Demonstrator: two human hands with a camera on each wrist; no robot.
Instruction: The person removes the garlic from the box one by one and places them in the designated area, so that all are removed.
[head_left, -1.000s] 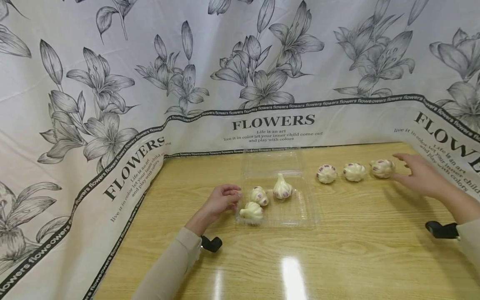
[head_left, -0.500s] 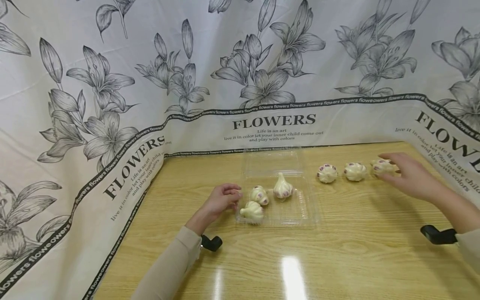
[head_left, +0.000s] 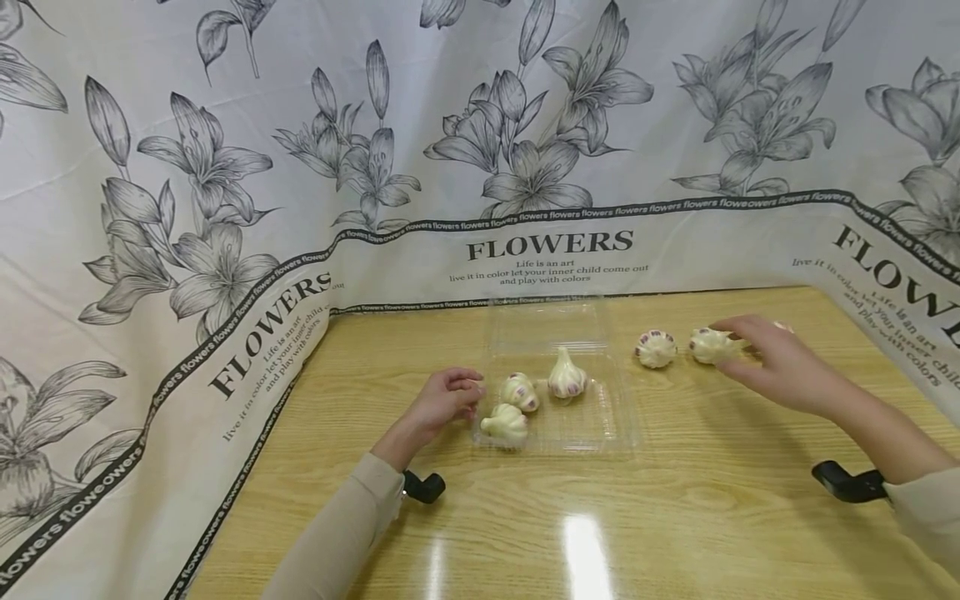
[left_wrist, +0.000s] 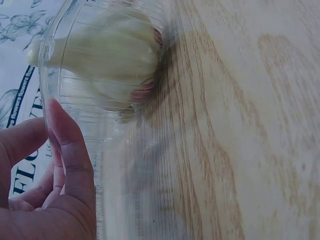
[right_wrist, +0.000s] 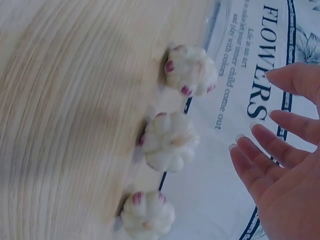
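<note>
My left hand (head_left: 441, 398) pinches the left rim of a clear plastic container (head_left: 613, 408) between thumb and fingers. Three garlic bulbs lie inside: one garlic bulb (head_left: 506, 426) close to that hand, another (head_left: 519, 392) just behind it, and a third with its neck up (head_left: 567, 377). To the right is a row of three more. My right hand (head_left: 783, 367) hovers with parted fingers near the middle bulb (head_left: 705, 345); the right wrist view shows the fingers (right_wrist: 265, 170) apart from every bulb. The left bulb (head_left: 656, 348) is in full view; my hand mostly hides the rightmost.
The container's lid (head_left: 543, 325) lies folded back toward the curtain. A white curtain (head_left: 390, 267) with printed flowers borders the wooden table (head_left: 525, 525) at the back and both sides. A black wrist mount (head_left: 847, 482) sticks out beneath the right forearm.
My right hand has moved left over the row, from beside the rightmost garlic bulb to near the middle one. The left hand, container and bulbs have stayed in place.
</note>
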